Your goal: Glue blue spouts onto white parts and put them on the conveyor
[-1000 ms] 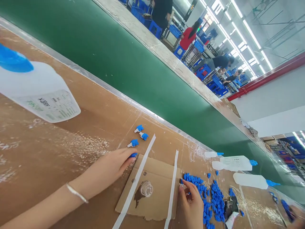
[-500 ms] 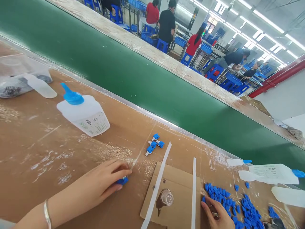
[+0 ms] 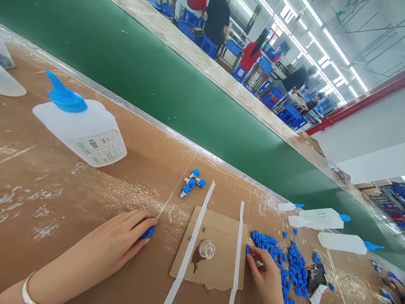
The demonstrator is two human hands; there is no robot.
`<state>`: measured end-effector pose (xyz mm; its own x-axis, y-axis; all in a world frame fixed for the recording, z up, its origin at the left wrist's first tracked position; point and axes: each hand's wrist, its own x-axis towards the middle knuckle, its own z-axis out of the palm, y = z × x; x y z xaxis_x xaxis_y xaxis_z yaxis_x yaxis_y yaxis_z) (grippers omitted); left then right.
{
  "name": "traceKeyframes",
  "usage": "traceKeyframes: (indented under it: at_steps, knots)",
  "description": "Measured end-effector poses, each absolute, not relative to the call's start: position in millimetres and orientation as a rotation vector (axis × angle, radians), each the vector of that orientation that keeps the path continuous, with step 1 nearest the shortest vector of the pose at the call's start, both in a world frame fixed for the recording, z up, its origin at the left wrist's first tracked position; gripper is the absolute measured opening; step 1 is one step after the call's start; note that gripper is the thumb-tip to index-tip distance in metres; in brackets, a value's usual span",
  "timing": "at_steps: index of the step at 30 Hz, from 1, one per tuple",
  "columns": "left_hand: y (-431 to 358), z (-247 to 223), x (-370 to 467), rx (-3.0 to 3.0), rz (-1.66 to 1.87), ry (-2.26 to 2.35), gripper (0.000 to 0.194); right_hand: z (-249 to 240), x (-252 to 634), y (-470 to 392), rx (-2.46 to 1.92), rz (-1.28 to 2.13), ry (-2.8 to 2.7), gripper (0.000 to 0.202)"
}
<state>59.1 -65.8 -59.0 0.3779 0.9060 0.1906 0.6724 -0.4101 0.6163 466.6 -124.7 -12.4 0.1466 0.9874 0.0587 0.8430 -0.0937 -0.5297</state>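
My left hand (image 3: 126,236), with a bangle at its wrist, rests on the brown table, fingers curled over a small blue piece (image 3: 148,232). Between thumb and fingers of my right hand (image 3: 265,270) is another small blue piece (image 3: 248,249), at the right edge of a cardboard sheet (image 3: 218,228). Two white tape strips (image 3: 238,249) run along the sheet. On it stands a small clear cup (image 3: 206,249) beside a dark wet-looking patch. A loose heap of blue pieces (image 3: 297,266) lies right of my right hand. Several blue pieces with pale ends (image 3: 191,183) lie beyond the sheet.
A large white bottle with a blue nozzle (image 3: 85,131) lies at left. More white bottles (image 3: 341,242) lie at right, near a dark crumpled item (image 3: 317,276). Another person's hand (image 3: 397,285) shows at the right edge. A green conveyor belt (image 3: 196,105) crosses behind; people sit beyond it.
The camera view has swung to the right, so the table things appear further left and more shows at the right edge. Both hands keep about the same place beside the cardboard.
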Motion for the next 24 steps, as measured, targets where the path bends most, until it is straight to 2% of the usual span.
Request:
traceKeyframes:
  at_steps: [4,7,14,21,24]
  knots:
    - [-77,-52,68,1.94,0.784,1.251,0.031,4,433,-132,-1.927,0.359,-1.719,0.034]
    - [-84,-43,82,1.688,0.778,1.133,0.031,14,391,-132,-1.823,0.371,-1.91,0.029]
    - [-87,-28,98,1.408,0.698,0.901,0.029,24,344,-106,-1.866,0.298,-2.339,0.056]
    - [-85,-23,93,1.357,0.721,0.894,0.026,21,341,-101,-1.83,0.231,-2.445,0.056]
    - [-86,-25,97,1.319,0.725,0.89,0.026,22,347,-102,-1.821,0.285,-2.349,0.049]
